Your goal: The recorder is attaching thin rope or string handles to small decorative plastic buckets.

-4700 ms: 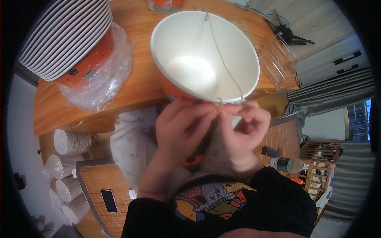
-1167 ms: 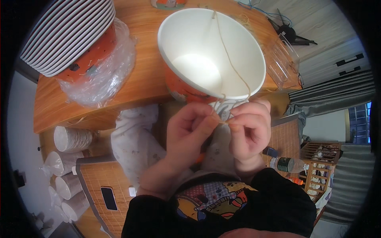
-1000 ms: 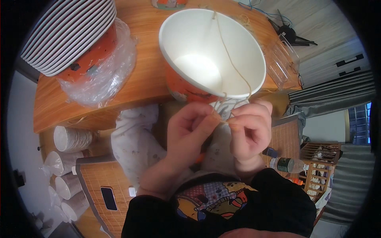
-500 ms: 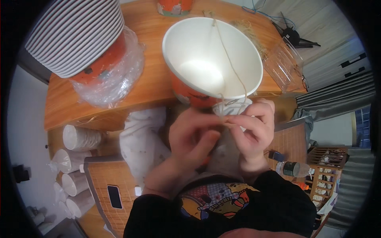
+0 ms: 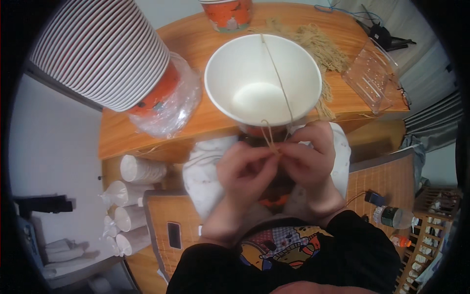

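Note:
A large paper bucket (image 5: pixel 259 98), white inside with a printed orange outside, leans toward me at the table's front edge. A thin tan string (image 5: pixel 278 73) runs from its far rim across the opening to the near side. Just in front of the near rim, my left hand (image 5: pixel 247 169) pinches the string's looped end between thumb and forefinger. My right hand (image 5: pixel 311 154) is closed on the same string, its fingertips meeting the left ones. The exact crossing of the strands is hidden by my fingers.
A tall stack of nested buckets (image 5: pixel 103 54) in clear plastic stands on the table's left. Behind the bucket lies a bundle of tan strings (image 5: pixel 323 49), near a clear acrylic holder (image 5: pixel 369 78). Another orange bucket (image 5: pixel 227 14) is at the back. Wrapped white stacks (image 5: pixel 142 169) and a phone (image 5: pixel 174 235) are lower left.
The view has shifted, so the table shows farther right and lower. My fingertips have drawn together on the string, and a small loop now stands up above them.

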{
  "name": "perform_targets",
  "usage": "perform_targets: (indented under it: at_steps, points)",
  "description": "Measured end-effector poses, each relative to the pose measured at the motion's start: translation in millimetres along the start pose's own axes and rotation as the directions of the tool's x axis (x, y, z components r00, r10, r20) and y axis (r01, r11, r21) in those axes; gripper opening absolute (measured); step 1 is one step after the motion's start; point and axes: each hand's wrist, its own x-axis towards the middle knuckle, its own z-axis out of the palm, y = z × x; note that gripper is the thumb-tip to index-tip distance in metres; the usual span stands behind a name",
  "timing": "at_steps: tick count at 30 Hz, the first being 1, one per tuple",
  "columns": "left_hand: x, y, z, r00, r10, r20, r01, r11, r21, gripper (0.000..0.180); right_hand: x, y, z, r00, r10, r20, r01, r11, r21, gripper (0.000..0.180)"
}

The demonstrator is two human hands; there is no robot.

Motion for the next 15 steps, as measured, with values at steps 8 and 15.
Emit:
perform_targets:
  at_steps: [8, 15]
  points:
    - [-6.5, -6.2, 9.6, 0.986, -0.160, -0.035, 0.147, 0.958, -0.246, 0.019, -7.6, 9.2, 3.6, 0.998, -0.027, -0.051, 0.030, 0.998, 0.055, 0.030]
    - [-11.8, -0.9, 18.5, 0.840, -0.490, 0.234, 0.489, 0.495, -0.718, 0.017, -7.2, 13.3, 1.4, 0.993, -0.088, -0.076, 0.095, 0.991, 0.095, 0.022]
